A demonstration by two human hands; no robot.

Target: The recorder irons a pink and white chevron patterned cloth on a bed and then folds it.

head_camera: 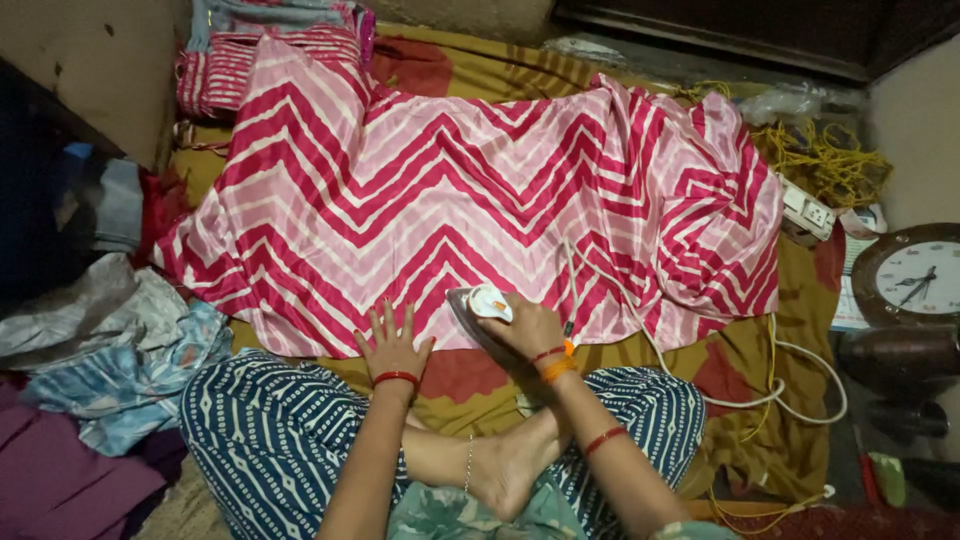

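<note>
Right hand (528,328): clamped on the iron (480,308), six o'clock edge of the striped cloth (470,190).
Left hand (392,350): fingers apart, flat on cloth.
Progress: middle smooth; three o'clock end rumpled.

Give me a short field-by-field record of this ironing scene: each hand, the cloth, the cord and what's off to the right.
left hand: flat on the pink zigzag cloth, fingers spread
right hand: gripping the electric iron at the cloth's near edge
cord: white, loops right toward the power strip
underlay: mustard and red bedsheet
right side: round wall clock lying flat
</note>
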